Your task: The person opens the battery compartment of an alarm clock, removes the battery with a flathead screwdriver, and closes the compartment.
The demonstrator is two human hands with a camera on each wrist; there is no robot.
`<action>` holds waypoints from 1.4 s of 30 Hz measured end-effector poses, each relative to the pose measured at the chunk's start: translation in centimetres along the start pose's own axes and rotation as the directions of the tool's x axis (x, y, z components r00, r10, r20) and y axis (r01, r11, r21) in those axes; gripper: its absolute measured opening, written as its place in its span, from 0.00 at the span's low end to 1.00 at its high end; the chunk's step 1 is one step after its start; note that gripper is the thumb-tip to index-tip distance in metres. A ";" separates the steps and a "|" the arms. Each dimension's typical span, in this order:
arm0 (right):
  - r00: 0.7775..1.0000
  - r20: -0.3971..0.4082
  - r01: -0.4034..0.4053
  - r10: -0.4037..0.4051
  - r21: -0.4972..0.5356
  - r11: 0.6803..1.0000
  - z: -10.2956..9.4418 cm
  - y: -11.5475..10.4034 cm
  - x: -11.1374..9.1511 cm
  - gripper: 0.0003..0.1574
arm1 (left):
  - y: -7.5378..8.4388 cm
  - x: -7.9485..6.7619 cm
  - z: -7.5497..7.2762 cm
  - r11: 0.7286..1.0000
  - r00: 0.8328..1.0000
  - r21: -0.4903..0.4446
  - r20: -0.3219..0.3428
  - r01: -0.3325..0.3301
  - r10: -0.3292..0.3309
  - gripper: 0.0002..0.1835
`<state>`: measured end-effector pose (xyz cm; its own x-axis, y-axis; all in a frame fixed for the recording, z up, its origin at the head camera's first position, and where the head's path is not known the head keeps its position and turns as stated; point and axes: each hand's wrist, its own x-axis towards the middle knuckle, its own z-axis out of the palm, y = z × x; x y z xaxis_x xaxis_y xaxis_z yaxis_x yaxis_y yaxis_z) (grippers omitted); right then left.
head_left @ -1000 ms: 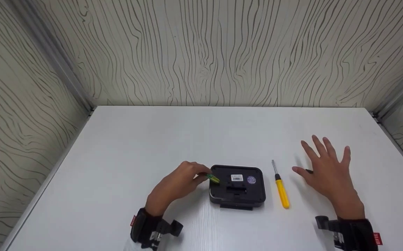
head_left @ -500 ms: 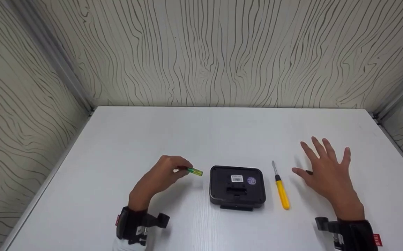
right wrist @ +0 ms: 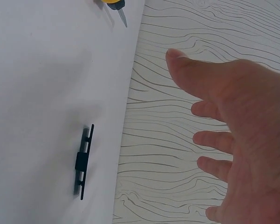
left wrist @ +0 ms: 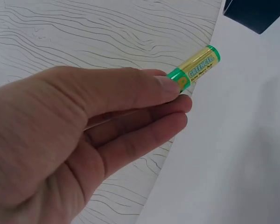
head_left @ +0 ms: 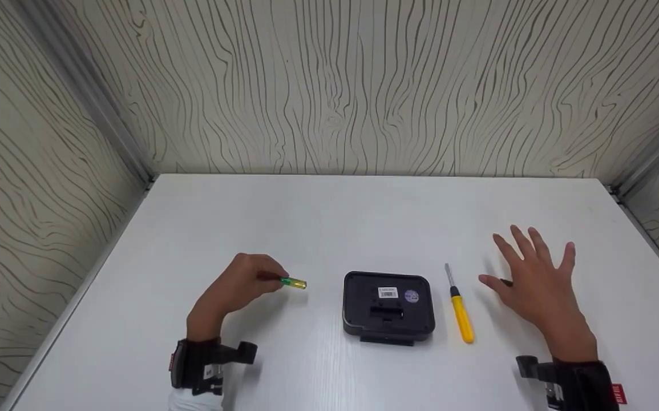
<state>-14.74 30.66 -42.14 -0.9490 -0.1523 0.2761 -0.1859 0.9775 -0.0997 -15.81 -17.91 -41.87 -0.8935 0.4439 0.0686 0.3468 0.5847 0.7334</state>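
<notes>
Between thumb and fingertips my left hand (head_left: 243,282) pinches a green and yellow battery (head_left: 295,283). In the left wrist view most of the battery (left wrist: 200,66) juts out past the thumb. To the right of that hand, a black box-shaped device (head_left: 388,328) lies with a barcode label, a round sticker and a slot facing up. My right hand (head_left: 537,285) hovers over the table with its fingers spread and holds nothing. Beneath it lies a thin black plastic piece, perhaps a cover (right wrist: 87,161), mostly hidden by the hand in the head view.
A screwdriver (head_left: 460,311) with a yellow handle lies between the device and my right hand, tip pointing away. The white table (head_left: 306,211) ends at wood-patterned panels (head_left: 329,85) at the back and sides.
My left hand has moved left, away from the device, carrying the battery from above the device's left side. The right hand, the screwdriver and the device stay where they were.
</notes>
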 end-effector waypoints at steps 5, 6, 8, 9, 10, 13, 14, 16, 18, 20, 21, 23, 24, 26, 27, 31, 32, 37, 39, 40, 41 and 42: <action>1.000 0.010 -0.008 0.008 0.008 1.000 0.1 0.0 -0.1 0.49 | -1.4 -0.6 -0.4 0.996 0.996 -0.019 0.005 0.093 -0.093 0.11; 1.000 0.010 -0.009 0.009 0.009 1.000 0.0 0.0 -0.1 0.49 | -1.7 -0.7 -0.5 0.995 0.995 -0.015 0.005 0.100 -0.100 0.11; 1.000 0.007 -0.009 0.009 0.011 1.000 0.0 0.0 -0.1 0.49 | -2.3 -0.9 -0.5 0.994 0.994 -0.007 0.003 0.112 -0.112 0.11; 1.000 0.004 -0.007 0.007 0.011 1.000 0.0 0.0 -0.1 0.49 | -2.5 -0.9 -0.6 0.993 0.993 -0.005 0.002 0.114 -0.114 0.12; 1.000 -0.001 -0.006 0.006 0.012 1.000 0.0 0.0 -0.1 0.49 | -2.7 -0.9 -0.5 0.993 0.993 -0.004 0.003 0.119 -0.119 0.12; 1.000 -0.014 0.000 0.000 0.012 1.000 0.0 0.0 -0.1 0.49 | -3.3 -1.1 -0.5 0.991 0.991 -0.002 0.002 0.135 -0.135 0.12; 1.000 -0.015 0.002 -0.001 0.011 1.000 0.0 -0.1 -0.1 0.49 | -3.5 -1.1 -0.5 0.989 0.989 -0.002 0.001 0.145 -0.145 0.12; 1.000 -0.017 0.003 -0.003 0.009 1.000 0.0 -0.1 -0.1 0.49 | -3.8 -1.2 -0.5 0.984 0.984 -0.007 0.005 0.180 -0.180 0.12; 1.000 -0.017 0.004 -0.004 0.009 1.000 0.0 -0.1 -0.1 0.49 | -4.1 -1.4 -0.6 0.975 0.975 -0.008 0.009 0.221 -0.221 0.11; 1.000 -0.015 0.005 -0.005 0.009 1.000 0.0 -0.1 -0.1 0.49 | -4.2 -1.6 -0.6 0.965 0.965 -0.003 0.014 0.261 -0.261 0.10; 1.000 -0.014 0.005 -0.005 0.008 1.000 -0.1 -0.1 -0.1 0.49 | -4.3 -1.6 -0.7 0.961 0.961 0.002 0.015 0.276 -0.276 0.10; 1.000 -0.013 0.006 -0.005 0.008 1.000 -0.1 -0.1 0.0 0.48 | -4.3 -1.7 -0.8 0.955 0.955 0.021 0.012 0.297 -0.297 0.10; 1.000 -0.012 0.005 -0.005 0.010 1.000 -0.1 -0.1 0.0 0.48 | -4.3 -1.7 -0.8 0.951 0.951 0.027 0.010 0.309 -0.309 0.10; 1.000 -0.008 0.003 -0.003 0.013 1.000 -0.2 -0.2 0.0 0.48 | -4.2 -1.8 -0.9 0.942 0.943 0.046 -0.005 0.332 -0.332 0.11; 1.000 -0.007 0.002 -0.002 0.017 1.000 -0.2 -0.2 0.0 0.48 | -4.1 -1.8 -0.9 0.938 0.940 0.054 -0.012 0.342 -0.341 0.11; 1.000 -0.004 -0.003 0.003 0.028 1.000 -0.3 -0.2 0.0 0.48 | -4.1 -1.7 -0.7 0.930 0.934 0.086 -0.032 0.357 -0.355 0.13; 1.000 -0.004 -0.003 0.004 0.029 1.000 -0.3 -0.2 0.0 0.48 | -4.2 -1.7 -0.7 0.932 0.936 0.094 -0.032 0.351 -0.350 0.13; 1.000 0.002 -0.010 0.010 0.026 1.000 -0.2 -0.2 0.0 0.49 | -4.4 -1.5 -0.5 0.939 0.945 0.114 -0.013 0.326 -0.327 0.13; 1.000 0.005 -0.013 0.013 0.026 1.000 -0.2 -0.2 0.0 0.49 | -4.3 -1.5 -0.5 0.938 0.945 0.119 -0.006 0.326 -0.327 0.13; 1.000 0.005 -0.013 0.013 0.025 1.000 -0.2 -0.2 0.0 0.49 | -4.2 -1.5 -0.4 0.937 0.944 0.121 -0.003 0.327 -0.329 0.13; 1.000 0.005 -0.013 0.013 0.026 1.000 -0.2 -0.2 0.0 0.49 | -4.2 -1.5 -0.4 0.938 0.946 0.123 0.000 0.323 -0.325 0.13; 1.000 0.003 -0.012 0.012 0.025 1.000 -0.1 -0.2 0.0 0.48 | -4.1 -1.5 -0.4 0.939 0.946 0.124 -0.001 0.322 -0.324 0.13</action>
<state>-14.64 30.48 -42.01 -0.9518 -0.1414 0.2723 -0.1812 0.9752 -0.1269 -16.03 -21.22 -44.75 -0.9578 0.2298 -0.1725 0.0732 0.7757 0.6268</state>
